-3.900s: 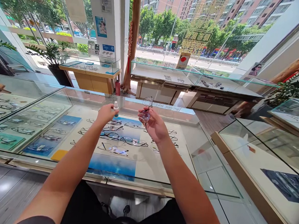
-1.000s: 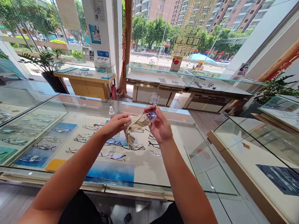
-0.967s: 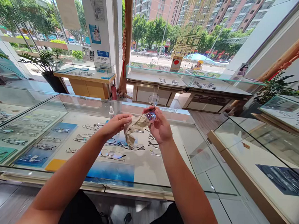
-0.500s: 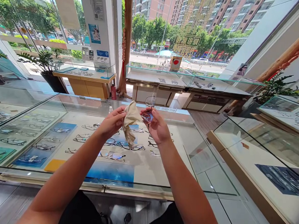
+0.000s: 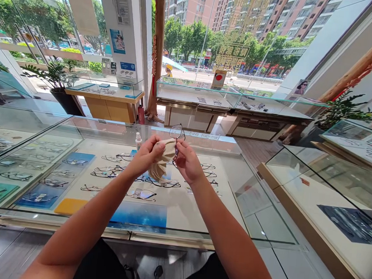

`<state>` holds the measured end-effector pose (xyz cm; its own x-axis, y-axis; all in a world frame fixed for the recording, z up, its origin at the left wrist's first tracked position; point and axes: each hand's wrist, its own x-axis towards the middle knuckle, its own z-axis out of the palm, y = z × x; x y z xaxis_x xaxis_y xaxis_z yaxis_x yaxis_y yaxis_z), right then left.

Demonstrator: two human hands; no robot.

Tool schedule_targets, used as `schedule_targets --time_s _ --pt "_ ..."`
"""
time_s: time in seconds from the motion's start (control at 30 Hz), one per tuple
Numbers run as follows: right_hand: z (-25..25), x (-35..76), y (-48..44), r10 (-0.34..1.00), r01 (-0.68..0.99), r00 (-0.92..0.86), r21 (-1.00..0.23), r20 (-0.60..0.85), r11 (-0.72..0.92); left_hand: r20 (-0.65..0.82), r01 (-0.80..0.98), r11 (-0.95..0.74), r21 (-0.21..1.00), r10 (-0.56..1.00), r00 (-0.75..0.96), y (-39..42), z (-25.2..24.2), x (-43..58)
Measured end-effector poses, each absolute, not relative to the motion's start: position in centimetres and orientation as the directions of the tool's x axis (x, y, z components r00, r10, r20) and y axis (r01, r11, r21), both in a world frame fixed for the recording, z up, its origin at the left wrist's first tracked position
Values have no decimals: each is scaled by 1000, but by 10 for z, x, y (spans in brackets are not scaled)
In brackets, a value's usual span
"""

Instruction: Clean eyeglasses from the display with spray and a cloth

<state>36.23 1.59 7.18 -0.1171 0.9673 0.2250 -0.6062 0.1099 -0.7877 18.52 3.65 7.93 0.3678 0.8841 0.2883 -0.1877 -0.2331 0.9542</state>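
Note:
My left hand (image 5: 149,154) is closed around a beige cleaning cloth (image 5: 158,170), whose loose end hangs below the fingers. Pinched in my right hand (image 5: 188,161) is a pair of thin-framed eyeglasses (image 5: 177,132), with one lens standing up above the fingertips. The other lens is turned nearly edge-on and partly hidden by the fingers and the cloth. Both hands are close together above a glass display case (image 5: 195,235), and the cloth meets or nearly meets the glasses. Whether it presses on a lens, I cannot tell.
A small white spray bottle (image 5: 138,141) stands on the glass beyond my left hand. Inside the case lie several eyeglasses (image 5: 141,193), a blue card (image 5: 138,214) and a yellow piece (image 5: 69,206). Another glass case (image 5: 298,177) stands to the right.
My hands have moved closer together. The eyeglasses have shifted left and turned toward the cloth, which is now more bunched up. The spray bottle shows more fully.

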Motion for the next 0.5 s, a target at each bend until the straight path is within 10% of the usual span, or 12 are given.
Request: schedule_targets --time_s 0.5 --pt "69 351 11 965 -629 -62 -761 254 160 747 359 -715 600 661 69 22 72 197"
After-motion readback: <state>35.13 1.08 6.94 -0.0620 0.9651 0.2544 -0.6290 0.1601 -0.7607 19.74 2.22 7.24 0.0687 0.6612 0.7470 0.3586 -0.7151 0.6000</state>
